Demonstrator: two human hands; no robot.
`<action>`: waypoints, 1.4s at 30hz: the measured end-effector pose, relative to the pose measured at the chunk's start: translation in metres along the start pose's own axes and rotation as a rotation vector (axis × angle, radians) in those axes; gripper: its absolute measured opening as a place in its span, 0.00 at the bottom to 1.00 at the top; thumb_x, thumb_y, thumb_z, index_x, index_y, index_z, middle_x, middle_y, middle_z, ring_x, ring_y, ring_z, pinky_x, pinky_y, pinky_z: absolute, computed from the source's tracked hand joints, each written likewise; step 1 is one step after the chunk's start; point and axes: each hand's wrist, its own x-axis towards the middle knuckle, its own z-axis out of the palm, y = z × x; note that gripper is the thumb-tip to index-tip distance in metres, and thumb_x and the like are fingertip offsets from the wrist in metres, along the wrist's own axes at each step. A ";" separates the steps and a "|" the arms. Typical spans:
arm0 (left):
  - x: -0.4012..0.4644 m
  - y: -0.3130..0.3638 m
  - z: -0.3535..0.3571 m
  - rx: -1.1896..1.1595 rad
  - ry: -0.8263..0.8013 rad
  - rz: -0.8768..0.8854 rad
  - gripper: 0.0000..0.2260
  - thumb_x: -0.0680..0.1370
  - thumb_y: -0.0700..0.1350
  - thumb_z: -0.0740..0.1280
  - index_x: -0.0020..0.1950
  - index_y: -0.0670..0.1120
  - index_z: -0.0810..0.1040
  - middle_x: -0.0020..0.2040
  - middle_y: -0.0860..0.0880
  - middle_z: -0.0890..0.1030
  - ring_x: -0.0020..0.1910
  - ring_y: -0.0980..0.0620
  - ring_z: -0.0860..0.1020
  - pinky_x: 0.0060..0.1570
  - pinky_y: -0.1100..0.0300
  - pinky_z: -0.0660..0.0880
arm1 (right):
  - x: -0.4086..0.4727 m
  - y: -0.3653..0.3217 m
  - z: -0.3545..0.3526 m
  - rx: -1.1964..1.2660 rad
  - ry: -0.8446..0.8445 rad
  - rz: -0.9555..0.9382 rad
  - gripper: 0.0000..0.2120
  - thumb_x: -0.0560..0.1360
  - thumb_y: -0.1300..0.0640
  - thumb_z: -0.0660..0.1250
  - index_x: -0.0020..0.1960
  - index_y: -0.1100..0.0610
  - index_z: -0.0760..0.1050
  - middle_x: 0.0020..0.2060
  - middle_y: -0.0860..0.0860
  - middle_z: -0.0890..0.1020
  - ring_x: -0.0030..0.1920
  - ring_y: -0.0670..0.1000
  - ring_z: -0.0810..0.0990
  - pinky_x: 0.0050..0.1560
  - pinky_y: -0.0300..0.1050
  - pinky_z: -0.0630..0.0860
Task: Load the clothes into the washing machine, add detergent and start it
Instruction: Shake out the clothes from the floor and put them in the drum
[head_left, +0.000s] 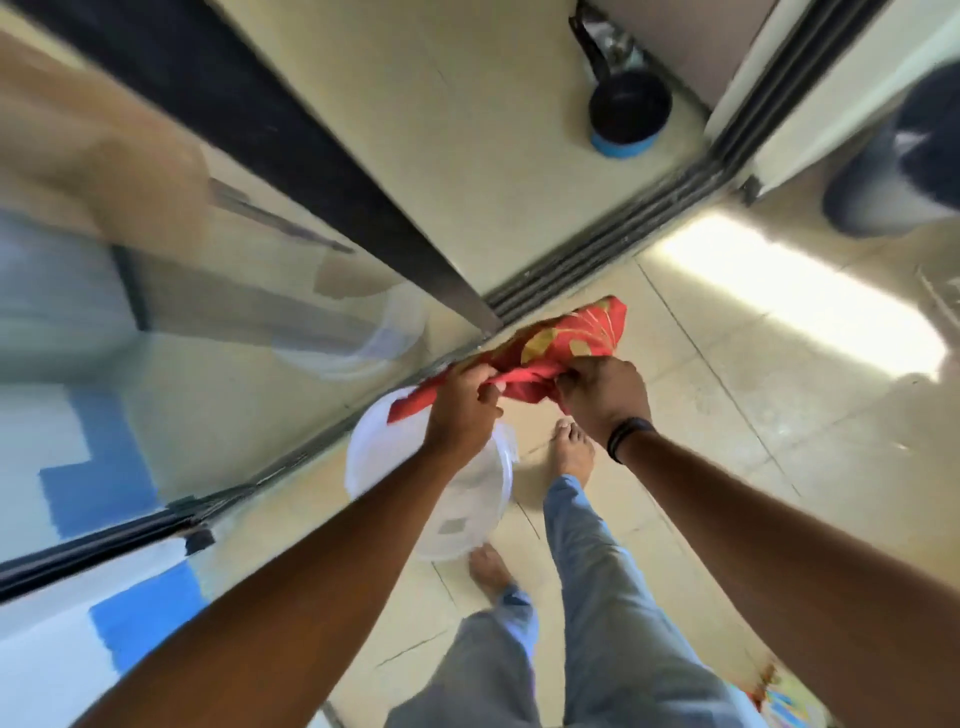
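Cloth: a red fabric piece with a gold leaf pattern (558, 345) is held up in the air between both hands, above the beige tiled floor (727, 389). It is bunched, and one flat red strip of it hangs out under the left hand.
Left hand: the left hand (460, 410) has its fingers curled around the left end of the red cloth and grips it.
Right hand: the right hand (602, 392) is closed tightly on the right part of the same cloth, with a bundle of fabric standing out above the knuckles. A dark band (626, 436) is on this wrist.
Tub: a white translucent round plastic tub (384, 457) stands on the floor just below the left hand, close to the dark sliding door track (613, 244). Its inside looks empty in the part that is visible; the left forearm covers one part.
Person: two bare feet on the tiles and light blue-grey trousers (587, 597) are seen beside the tub.
Door: a glass panel (182, 312) on the left reflects the tub and the room.
Beyond the track: a dark round pot with a blue base (628, 114) stands on the floor, well apart from the hands.
Washing machine: I cannot tell where it is; the picture is blurred.
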 end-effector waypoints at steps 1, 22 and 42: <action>-0.020 0.005 -0.009 -0.023 0.026 0.006 0.09 0.83 0.40 0.62 0.59 0.43 0.80 0.52 0.41 0.84 0.44 0.44 0.85 0.32 0.71 0.73 | -0.013 -0.016 -0.013 0.007 0.010 -0.036 0.16 0.70 0.49 0.59 0.49 0.50 0.84 0.45 0.52 0.87 0.49 0.60 0.82 0.46 0.45 0.76; -0.383 -0.078 -0.196 -0.421 0.991 0.086 0.14 0.77 0.31 0.69 0.62 0.37 0.79 0.56 0.44 0.81 0.54 0.44 0.81 0.55 0.55 0.77 | -0.277 -0.318 -0.027 -0.321 -0.277 -1.031 0.11 0.74 0.53 0.70 0.35 0.57 0.78 0.28 0.49 0.82 0.33 0.48 0.81 0.39 0.46 0.75; -0.636 -0.176 -0.066 -1.074 1.933 -0.542 0.24 0.70 0.47 0.80 0.58 0.52 0.69 0.57 0.55 0.80 0.54 0.54 0.81 0.50 0.45 0.81 | -0.554 -0.377 0.143 -0.146 -1.371 -1.299 0.12 0.70 0.58 0.69 0.32 0.64 0.73 0.24 0.55 0.73 0.27 0.51 0.72 0.33 0.44 0.70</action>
